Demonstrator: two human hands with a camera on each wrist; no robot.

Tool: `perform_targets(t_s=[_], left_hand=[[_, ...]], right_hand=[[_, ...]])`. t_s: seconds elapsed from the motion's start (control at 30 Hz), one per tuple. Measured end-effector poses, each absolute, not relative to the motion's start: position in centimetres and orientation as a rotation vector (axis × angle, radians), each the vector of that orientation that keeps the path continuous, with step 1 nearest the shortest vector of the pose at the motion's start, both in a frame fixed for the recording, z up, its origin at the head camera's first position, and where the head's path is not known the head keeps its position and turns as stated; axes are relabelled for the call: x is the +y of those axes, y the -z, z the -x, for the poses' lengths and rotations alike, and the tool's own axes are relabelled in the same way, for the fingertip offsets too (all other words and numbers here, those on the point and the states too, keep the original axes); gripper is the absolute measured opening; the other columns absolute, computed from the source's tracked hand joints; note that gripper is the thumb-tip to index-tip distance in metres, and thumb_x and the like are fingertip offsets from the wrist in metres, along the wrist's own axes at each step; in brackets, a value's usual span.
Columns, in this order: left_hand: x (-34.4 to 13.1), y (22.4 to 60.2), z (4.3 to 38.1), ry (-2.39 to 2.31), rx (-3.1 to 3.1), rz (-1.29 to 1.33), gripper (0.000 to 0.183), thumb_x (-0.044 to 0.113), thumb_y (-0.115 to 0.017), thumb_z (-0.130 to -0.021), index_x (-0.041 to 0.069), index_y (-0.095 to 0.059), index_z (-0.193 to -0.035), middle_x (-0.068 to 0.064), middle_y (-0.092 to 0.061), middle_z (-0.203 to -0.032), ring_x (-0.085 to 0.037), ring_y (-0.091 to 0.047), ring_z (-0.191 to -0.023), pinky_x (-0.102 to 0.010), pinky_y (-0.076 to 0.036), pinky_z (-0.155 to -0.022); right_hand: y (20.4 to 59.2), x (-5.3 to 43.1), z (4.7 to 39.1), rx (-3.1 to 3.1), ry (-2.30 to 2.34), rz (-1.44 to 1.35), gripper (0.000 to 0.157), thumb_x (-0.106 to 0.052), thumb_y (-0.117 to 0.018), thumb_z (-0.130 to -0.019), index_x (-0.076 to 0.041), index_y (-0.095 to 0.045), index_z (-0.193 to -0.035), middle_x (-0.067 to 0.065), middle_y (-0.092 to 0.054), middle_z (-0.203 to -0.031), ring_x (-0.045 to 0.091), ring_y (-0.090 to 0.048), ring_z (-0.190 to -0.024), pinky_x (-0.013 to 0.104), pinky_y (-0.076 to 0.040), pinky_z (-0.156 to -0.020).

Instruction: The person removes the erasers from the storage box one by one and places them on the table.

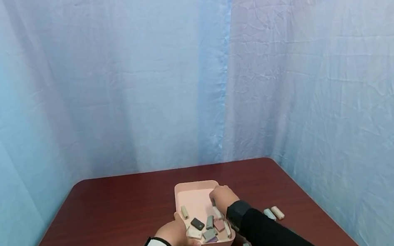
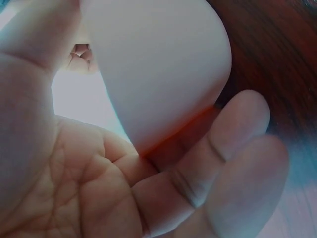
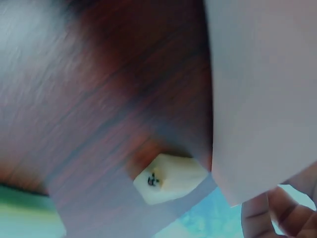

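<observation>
Using red-brown wooden table to hold up pale pink oblong plastic tray at six o'clock. Clamping left hand round tray's seven-o'clock corner, likely to stop slipping. Reaching over two o'clock with right hand; cannot tell if pinching. Keeping little coloured oblong blocks inside.

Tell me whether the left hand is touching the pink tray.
Touching. The left wrist view shows the left hand gripping the pink tray, its lower edge resting against the curled fingers.

The tray has room far left — blocks crowd nearer.
</observation>
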State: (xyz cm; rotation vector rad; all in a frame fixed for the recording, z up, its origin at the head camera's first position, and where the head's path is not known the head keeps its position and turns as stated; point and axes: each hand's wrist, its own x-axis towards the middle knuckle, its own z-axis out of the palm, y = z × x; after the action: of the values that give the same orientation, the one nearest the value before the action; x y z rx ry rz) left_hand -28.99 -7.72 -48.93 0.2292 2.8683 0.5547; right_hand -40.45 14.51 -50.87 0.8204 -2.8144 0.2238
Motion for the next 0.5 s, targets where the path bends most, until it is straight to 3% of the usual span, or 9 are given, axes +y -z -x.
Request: perform_targets(t_s=[0.1, 0.3, 0.5], left_hand=[[-7.7, 49.16, 28.97, -0.571, 2.866, -0.233, 0.118, 0.059, -0.086, -0.083, -0.02, -0.035, -0.154, -0.021, -0.073, -0.078, -0.035, -0.074, -0.078, -0.048, -0.059, -0.075], [-7.84, 49.2, 29.02, -0.568, 2.868, -0.232, 0.118, 0.059, -0.086, -0.083, -0.02, -0.035, -0.155, -0.022, -0.073, -0.077, -0.035, -0.074, -0.079, -0.048, -0.059, -0.076], [-7.84, 49.0, 29.06, -0.565, 2.863, -0.241, 0.117, 0.059, -0.086, -0.084, -0.019, -0.035, -0.155, -0.021, -0.073, -0.076, -0.035, -0.074, -0.078, -0.048, -0.059, -0.076]], right_hand=[[50.88, 14.28, 40.29, -2.82, -0.101, -0.835, 0.022, 0.002, -0.07, -0.097, -0.015, -0.081, -0.087, 0.004, -0.066, -0.085, 0.021, -0.059, -0.074, 0.034, -0.052, -0.071], [51.2, 13.96, 40.54, -2.772, 0.13, -0.892, 0.016, -0.005, -0.072, -0.098, -0.017, -0.082, -0.095, 0.004, -0.07, -0.085, 0.024, -0.065, -0.079, 0.035, -0.057, -0.077], [51.46, 13.91, 40.9, -2.781, 0.052, -0.947, 0.017, -0.003, -0.072, -0.098, -0.016, -0.079, -0.09, 0.001, -0.069, -0.08, 0.016, -0.06, -0.069, 0.027, -0.046, -0.067]])
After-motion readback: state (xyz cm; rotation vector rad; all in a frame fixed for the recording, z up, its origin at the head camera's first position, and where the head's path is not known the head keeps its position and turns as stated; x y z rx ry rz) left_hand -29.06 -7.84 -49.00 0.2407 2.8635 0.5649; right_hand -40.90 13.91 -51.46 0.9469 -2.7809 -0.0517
